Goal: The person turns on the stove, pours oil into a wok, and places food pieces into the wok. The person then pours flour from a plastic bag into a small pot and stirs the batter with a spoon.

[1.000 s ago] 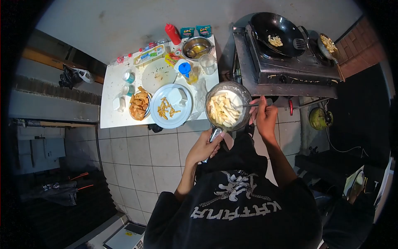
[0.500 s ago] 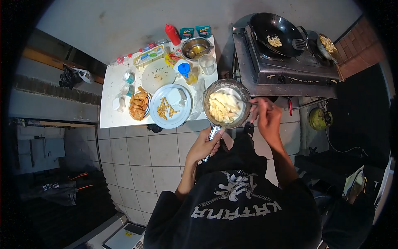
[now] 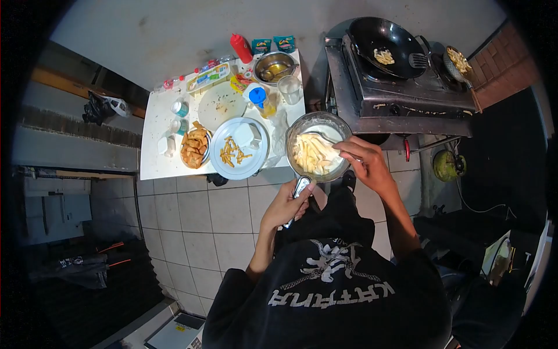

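Observation:
My left hand [image 3: 286,205] is wrapped round the silver handle of a saucepan [image 3: 297,123], held off the table's right corner. Pale strips [image 3: 314,152] lie in a white liquid inside it. Over the pan's right rim, my right hand [image 3: 363,163] has its fingers closed on a utensil, whose metal part reaches into the pan and is mostly hidden. Left of the pan, a light blue plate [image 3: 225,170] holds some browned strips and a white block-like item. Beside that plate stands a dish of fried pieces [image 3: 193,150].
A wok [image 3: 378,29] with a slotted spatula sits on the stove [image 3: 418,104], next to a strainer [image 3: 456,64] of strips. On the white table [image 3: 157,122] are a red bottle [image 3: 241,47], a metal bowl [image 3: 276,57] and a blue-lidded jug [image 3: 258,96]. A green gas cylinder [image 3: 449,166] stands below right.
My right hand has moved left over the pan's rim, and the utensil now reaches in at a steeper angle. The strips have shifted in the liquid. My left hand stays on the handle.

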The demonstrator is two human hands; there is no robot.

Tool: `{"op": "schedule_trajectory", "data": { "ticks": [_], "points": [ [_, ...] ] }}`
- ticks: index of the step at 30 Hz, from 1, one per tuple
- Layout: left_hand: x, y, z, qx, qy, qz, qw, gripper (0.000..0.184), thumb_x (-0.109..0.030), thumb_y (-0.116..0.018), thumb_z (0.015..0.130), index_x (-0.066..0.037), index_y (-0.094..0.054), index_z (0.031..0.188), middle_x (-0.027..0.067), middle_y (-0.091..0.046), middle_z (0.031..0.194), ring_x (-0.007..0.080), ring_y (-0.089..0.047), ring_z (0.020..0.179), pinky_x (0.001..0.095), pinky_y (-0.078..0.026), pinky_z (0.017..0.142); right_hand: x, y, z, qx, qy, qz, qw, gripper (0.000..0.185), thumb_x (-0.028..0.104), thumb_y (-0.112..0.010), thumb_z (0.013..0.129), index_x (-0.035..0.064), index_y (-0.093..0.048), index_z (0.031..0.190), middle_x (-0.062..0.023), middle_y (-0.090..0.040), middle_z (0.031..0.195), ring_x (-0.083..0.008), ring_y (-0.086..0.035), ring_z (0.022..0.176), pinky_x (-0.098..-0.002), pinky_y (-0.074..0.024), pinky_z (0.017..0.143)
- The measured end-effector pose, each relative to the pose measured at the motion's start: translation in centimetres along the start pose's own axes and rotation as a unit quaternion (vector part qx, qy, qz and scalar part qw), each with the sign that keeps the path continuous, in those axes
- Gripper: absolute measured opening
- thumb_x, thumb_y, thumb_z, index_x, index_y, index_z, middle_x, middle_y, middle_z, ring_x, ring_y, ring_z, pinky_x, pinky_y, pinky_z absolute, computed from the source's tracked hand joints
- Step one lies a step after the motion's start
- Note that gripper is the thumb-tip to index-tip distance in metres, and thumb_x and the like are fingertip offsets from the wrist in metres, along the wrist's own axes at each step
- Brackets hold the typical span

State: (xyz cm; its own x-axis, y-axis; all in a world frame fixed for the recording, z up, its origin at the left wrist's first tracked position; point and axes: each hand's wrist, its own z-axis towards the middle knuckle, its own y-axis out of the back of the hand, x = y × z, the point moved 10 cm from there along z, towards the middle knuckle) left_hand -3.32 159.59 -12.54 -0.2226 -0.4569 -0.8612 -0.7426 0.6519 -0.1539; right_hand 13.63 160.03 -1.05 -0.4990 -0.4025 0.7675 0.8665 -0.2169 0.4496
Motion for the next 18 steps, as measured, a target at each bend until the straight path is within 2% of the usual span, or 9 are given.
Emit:
{"op": "schedule_trajectory", "data": {
  "ticks": [5,7,11,13,14,16,18],
  "points": [
    [0.9,0.4,-0.3,0.009,0.017,-0.029,0.999,0.031,-0.03,-0.054,0.097,-0.004,-0.047,0.081,-0.0016,-0.042,0.051,0.0066,-0.037,0.039,0.0239,-0.03,0.037,0.2,0.7,-1.0,0.015,-0.031,-0.009,0.999,0.015,0.0,-0.059,0.083,-0.0052,-0.065,0.096,-0.0157,-0.063,0.083,-0.0262,-0.061,0.071,-0.0312,-0.0475,0.064],
    [1.0,0.4,-0.2,0.006,0.017,-0.029,0.999,0.031,-0.03,-0.054,0.097,-0.004,-0.047,0.081,-0.0017,-0.042,0.051,0.0065,-0.037,0.039,0.0238,-0.029,0.037,1.4,1.4,-1.3,0.006,-0.012,-0.032,0.999,0.015,0.004,-0.062,0.083,-0.0035,-0.063,0.096,-0.0162,-0.06,0.082,-0.0303,-0.058,0.068,-0.0348,-0.0467,0.063],
    [0.5,0.6,-0.3,-0.006,0.009,-0.025,1.0,0.029,-0.029,-0.054,0.097,-0.004,-0.046,0.083,-0.0019,-0.041,0.051,0.0061,-0.036,0.039,0.0233,-0.029,0.037,2.8,2.8,-1.3,-0.022,-0.025,-0.035,0.999,0.014,0.002,-0.061,0.083,-0.0044,-0.063,0.095,-0.0165,-0.06,0.08,-0.0311,-0.058,0.067,-0.035,-0.0471,0.062],
    [0.6,0.5,-0.2,-0.003,0.004,-0.017,1.0,0.029,-0.029,-0.054,0.097,-0.005,-0.046,0.084,-0.002,-0.041,0.051,0.0061,-0.036,0.039,0.0231,-0.029,0.037,2.2,3.2,-1.3,-0.037,-0.082,-0.056,0.994,0.013,0.0,-0.061,0.083,-0.0057,-0.062,0.094,-0.0171,-0.06,0.08,-0.0321,-0.059,0.067,-0.0354,-0.0478,0.062],
    [0.6,0.5,-0.2,-0.001,-0.002,-0.01,1.0,0.028,-0.028,-0.054,0.097,-0.005,-0.046,0.084,-0.0022,-0.041,0.051,0.006,-0.036,0.039,0.023,-0.03,0.037,2.0,3.0,-1.1,-0.038,-0.083,-0.057,0.994,0.013,0.0,-0.061,0.083,-0.0057,-0.062,0.094,-0.0171,-0.06,0.08,-0.0321,-0.059,0.067,-0.0354,-0.0478,0.062],
    [0.5,0.2,-0.1,0.001,-0.005,-0.007,1.0,0.028,-0.028,-0.053,0.097,-0.005,-0.045,0.085,-0.0022,-0.041,0.051,0.0059,-0.036,0.039,0.023,-0.03,0.037,2.5,2.8,-0.7,-0.083,-0.013,-0.096,0.992,0.011,-0.001,-0.059,0.083,-0.0065,-0.062,0.093,-0.0173,-0.059,0.081,-0.0329,-0.06,0.068,-0.0358,-0.0483,0.061],
    [0.4,0.0,-0.3,0.002,-0.008,-0.006,1.0,0.027,-0.028,-0.053,0.097,-0.005,-0.045,0.085,-0.0022,-0.041,0.051,0.0059,-0.036,0.039,0.023,-0.03,0.037,1.5,2.1,-1.2,-0.097,-0.026,-0.103,0.99,0.01,0.0,-0.058,0.086,-0.0067,-0.061,0.092,-0.017,-0.058,0.076,-0.0308,-0.06,0.065,-0.0354,-0.0474,0.059]
  ]
}}
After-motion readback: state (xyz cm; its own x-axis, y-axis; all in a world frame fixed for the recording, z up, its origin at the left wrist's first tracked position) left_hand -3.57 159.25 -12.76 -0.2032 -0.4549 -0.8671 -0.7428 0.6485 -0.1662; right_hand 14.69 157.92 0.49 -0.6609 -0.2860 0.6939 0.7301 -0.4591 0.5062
